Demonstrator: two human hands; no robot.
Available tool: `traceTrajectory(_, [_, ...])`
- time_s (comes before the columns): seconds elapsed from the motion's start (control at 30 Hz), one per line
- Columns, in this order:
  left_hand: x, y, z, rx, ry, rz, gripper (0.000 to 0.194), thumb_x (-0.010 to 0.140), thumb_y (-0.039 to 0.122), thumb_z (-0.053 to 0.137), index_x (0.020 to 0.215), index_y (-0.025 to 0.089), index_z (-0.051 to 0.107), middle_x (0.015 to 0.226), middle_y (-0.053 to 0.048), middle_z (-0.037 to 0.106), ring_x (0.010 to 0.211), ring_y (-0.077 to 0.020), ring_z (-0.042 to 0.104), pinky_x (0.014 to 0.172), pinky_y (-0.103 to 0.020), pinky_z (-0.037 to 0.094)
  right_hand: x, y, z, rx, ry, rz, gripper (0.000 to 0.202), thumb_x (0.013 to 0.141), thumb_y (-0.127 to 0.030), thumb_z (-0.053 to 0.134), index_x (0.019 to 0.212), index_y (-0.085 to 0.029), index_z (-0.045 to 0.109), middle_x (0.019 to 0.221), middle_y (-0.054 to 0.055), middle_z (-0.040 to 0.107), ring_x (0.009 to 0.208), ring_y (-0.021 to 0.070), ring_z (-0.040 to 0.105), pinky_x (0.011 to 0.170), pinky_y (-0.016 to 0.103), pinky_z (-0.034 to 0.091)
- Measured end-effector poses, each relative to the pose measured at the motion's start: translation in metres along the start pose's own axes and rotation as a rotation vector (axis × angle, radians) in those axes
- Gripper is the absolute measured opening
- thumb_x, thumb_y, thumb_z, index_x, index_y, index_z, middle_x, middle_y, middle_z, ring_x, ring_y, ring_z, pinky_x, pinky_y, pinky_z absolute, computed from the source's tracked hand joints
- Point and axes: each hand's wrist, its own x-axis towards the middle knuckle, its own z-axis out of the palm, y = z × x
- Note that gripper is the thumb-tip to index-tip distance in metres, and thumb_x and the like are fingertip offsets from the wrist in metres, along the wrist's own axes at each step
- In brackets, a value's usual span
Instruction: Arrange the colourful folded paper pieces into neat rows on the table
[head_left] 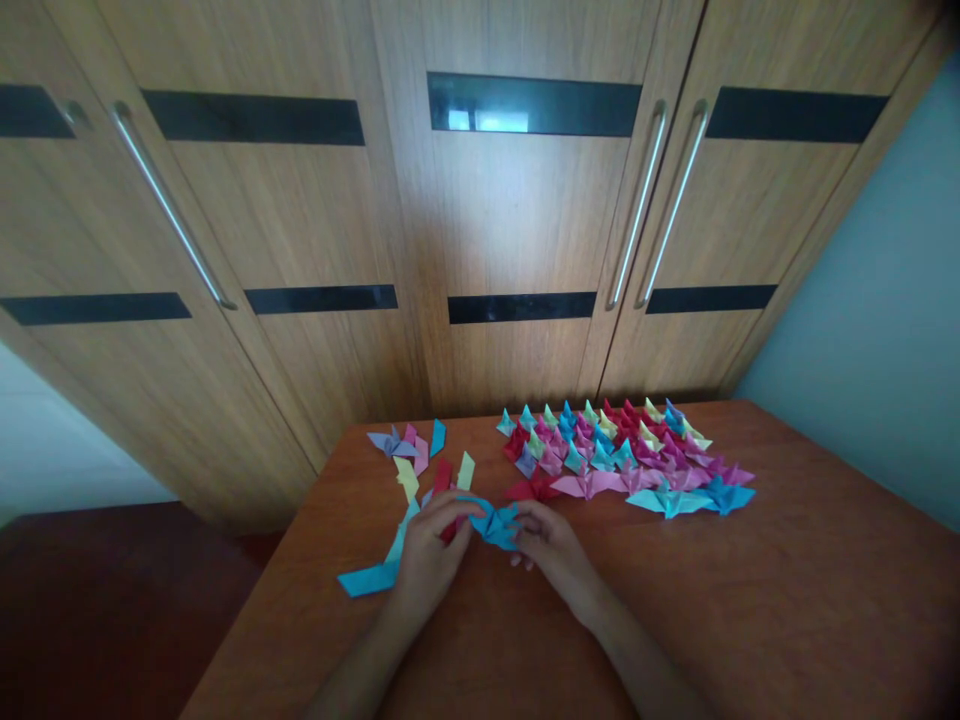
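Note:
A blue folded paper piece [496,526], winged like a bird, is held up over the brown table [525,640] between my two hands. My left hand [433,550] pinches its left wing tip between thumb and fingers. On the other side, my right hand [553,548] has its fingers closed on the right edge. Behind my left hand, loose folded strips lie scattered, among them a blue strip [369,579], a yellow piece [406,478] and a red piece [443,474]. My left hand hides part of them.
Rows of folded paper birds [589,483] in pink, red, blue and yellow stand at the back right of the table. A purple bird [393,442] lies at the back left. Wooden cabinet doors [525,220] rise directly behind the table, with a wall [862,330] at right.

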Motion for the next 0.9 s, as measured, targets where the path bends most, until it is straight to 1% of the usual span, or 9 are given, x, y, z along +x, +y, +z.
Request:
traceTrajectory(0.07, [-0.002,0.003,0.001,-0.001,-0.002,-0.025,0.022,0.077,0.013,0.051,0.084,0.024,0.068,0.089,-0.003,0.068,0.084,-0.0190,0.061,0.080,-0.030,0.046,0.000,-0.001,0.002,-0.013,0.009,-0.011,0.030,0.069,-0.041,0.067,0.089,-0.020,0.060,0.073,-0.001,0.063,0.054,0.0102,0.056,0.047,0.020,0.040])
traceTrajectory(0.2, [-0.004,0.010,0.002,-0.065,-0.079,-0.072,0.020,0.081,0.018,0.049,0.085,0.021,0.068,0.084,-0.004,0.066,0.080,-0.0184,0.060,0.074,-0.028,0.046,0.001,-0.002,0.000,-0.023,0.069,-0.059,0.026,0.068,-0.040,0.067,0.084,-0.020,0.060,0.070,-0.001,0.064,0.057,0.0124,0.057,0.051,0.023,0.044])
traceTrajectory(0.3, [-0.004,0.009,0.005,-0.103,-0.034,-0.150,0.016,0.081,0.025,0.052,0.091,0.021,0.065,0.084,-0.003,0.065,0.079,-0.0182,0.060,0.074,-0.028,0.047,0.001,-0.003,-0.003,-0.034,0.107,-0.094,0.026,0.070,-0.039,0.067,0.086,-0.020,0.061,0.078,0.002,0.066,0.066,0.0152,0.060,0.055,0.025,0.046])
traceTrajectory(0.4, [-0.002,0.001,0.007,-0.154,0.033,-0.228,0.032,0.079,0.026,0.056,0.111,0.021,0.057,0.079,-0.001,0.062,0.074,-0.0170,0.058,0.070,-0.028,0.047,0.001,-0.003,-0.005,-0.063,0.113,-0.112,0.023,0.071,-0.037,0.067,0.087,-0.020,0.063,0.084,0.003,0.067,0.074,0.0174,0.061,0.060,0.026,0.047])
traceTrajectory(0.47, [-0.001,-0.002,0.007,-0.178,0.009,-0.245,0.037,0.079,0.026,0.056,0.115,0.021,0.053,0.076,0.000,0.060,0.071,-0.0163,0.058,0.068,-0.027,0.047,0.001,-0.003,-0.006,-0.080,0.109,-0.119,0.022,0.072,-0.037,0.067,0.087,-0.020,0.064,0.086,0.003,0.067,0.076,0.0179,0.061,0.060,0.026,0.047])
traceTrajectory(0.57, [0.001,0.000,0.004,-0.143,-0.113,-0.231,0.019,0.078,0.024,0.055,0.095,0.019,0.062,0.080,-0.002,0.062,0.074,-0.0165,0.058,0.068,-0.025,0.045,0.000,-0.005,-0.008,-0.110,0.107,-0.137,0.021,0.073,-0.035,0.066,0.087,-0.020,0.066,0.086,0.003,0.067,0.075,0.0172,0.060,0.060,0.025,0.046])
traceTrajectory(0.63, [0.001,0.004,0.002,-0.105,-0.199,-0.215,0.012,0.077,0.022,0.054,0.082,0.017,0.064,0.081,-0.003,0.063,0.075,-0.0167,0.058,0.068,-0.024,0.043,-0.001,-0.006,-0.010,-0.139,0.120,-0.136,0.020,0.073,-0.034,0.066,0.087,-0.020,0.067,0.084,0.003,0.066,0.072,0.0160,0.059,0.060,0.025,0.045])
traceTrajectory(0.77, [0.000,0.009,0.001,-0.040,-0.318,-0.229,0.013,0.078,0.021,0.051,0.079,0.017,0.064,0.073,-0.001,0.062,0.070,-0.0152,0.055,0.063,-0.022,0.040,-0.003,-0.010,-0.010,-0.159,0.128,-0.119,0.019,0.071,-0.031,0.067,0.086,-0.019,0.067,0.082,0.002,0.066,0.068,0.0143,0.057,0.059,0.024,0.045])
traceTrajectory(0.9, [-0.002,0.007,0.002,-0.006,-0.376,-0.257,0.015,0.080,0.023,0.049,0.079,0.016,0.063,0.068,0.001,0.060,0.065,-0.0142,0.053,0.057,-0.021,0.037,-0.003,-0.009,-0.007,-0.167,0.073,-0.112,0.016,0.070,-0.029,0.067,0.082,-0.018,0.066,0.078,0.001,0.066,0.071,0.0149,0.059,0.064,0.024,0.045])
